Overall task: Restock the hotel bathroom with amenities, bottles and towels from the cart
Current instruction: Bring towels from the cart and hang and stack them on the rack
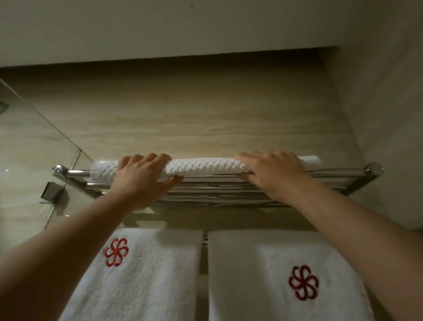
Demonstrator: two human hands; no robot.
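The white, waffle-textured folded towel (204, 166) lies lengthwise along the front edge of the chrome wall-mounted towel rack (332, 174), high on the beige tiled wall (184, 112). The left hand (140, 177) grasps it near its left end, fingers curled over the top and thumb underneath. The right hand (273, 173) holds it nearer the right end, fingers draped over the top and the thumb apparently tucked under the front edge.

The main risk, as I judge it, is the towel sliding forward off the front rail on release, since it sits at the rack's edge and not deep on the bars. Pushing unevenly with one hand could skew it or loosen the fold. A falling towel, or a forearm dropping, could also drag a hanging towel askew. The left end sits close to the clear glass shower panel (27, 144), so a careless elbow might knock it.

Counted: one textured towel on top; one rack; two hands, both on the towel. Two white terry towels hang below, the left one (143, 282) and the right one (282, 307), each with one red embroidered flower emblem. There is one glass panel.
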